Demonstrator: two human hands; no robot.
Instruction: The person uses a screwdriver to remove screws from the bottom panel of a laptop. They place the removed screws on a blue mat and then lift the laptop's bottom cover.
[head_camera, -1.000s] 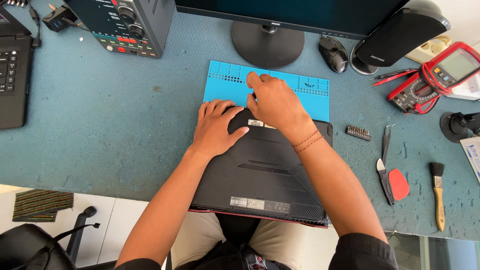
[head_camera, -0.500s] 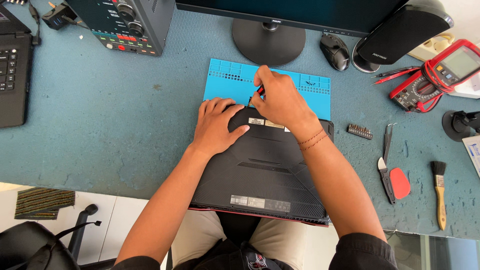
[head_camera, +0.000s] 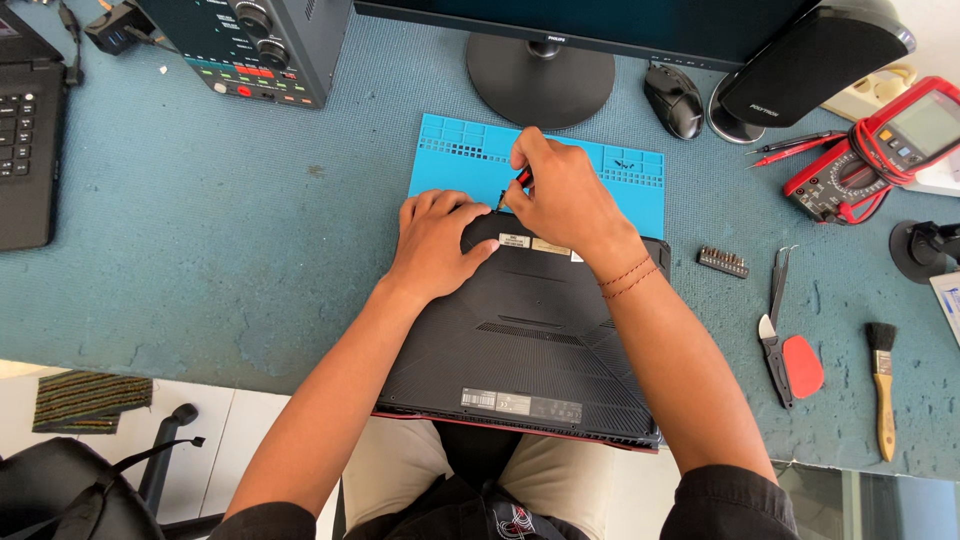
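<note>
Teal desk (head_camera: 200, 250), cluttered. Black laptop (head_camera: 530, 350) lies bottom-up at centre, far edge on a blue work mat (head_camera: 450, 160), near edge overhanging the desk at 6 o'clock. Left hand (head_camera: 435, 240) flat on the laptop's far-left corner, fingers lightly spread. Right hand (head_camera: 560, 195) pinches a small red-handled screwdriver (head_camera: 518, 182), tip down at the laptop's far edge. Bit holder (head_camera: 723, 262), tweezers (head_camera: 778, 285), brush (head_camera: 883, 375) at 3 o'clock. Multimeter (head_camera: 880, 150) at 2 o'clock, mouse (head_camera: 673, 100), monitor stand (head_camera: 540, 85) at 12.
</note>
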